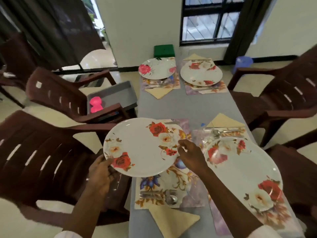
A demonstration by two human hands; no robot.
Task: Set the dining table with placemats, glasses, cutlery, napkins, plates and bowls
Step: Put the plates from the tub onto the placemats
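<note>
A rose-patterned plate [142, 146] is held level above the near-left floral placemat [173, 177], the only one without a plate. The left hand [100, 170] grips its near rim. The right hand [190, 155] pinches the opposite edge, probably to steady it clear of the cutlery [159, 196].

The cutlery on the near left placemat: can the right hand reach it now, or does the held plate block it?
Probably yes. The cutlery lies uncovered, nearer than the plate, close to the right hand; but that hand must first leave the plate's rim.
</note>
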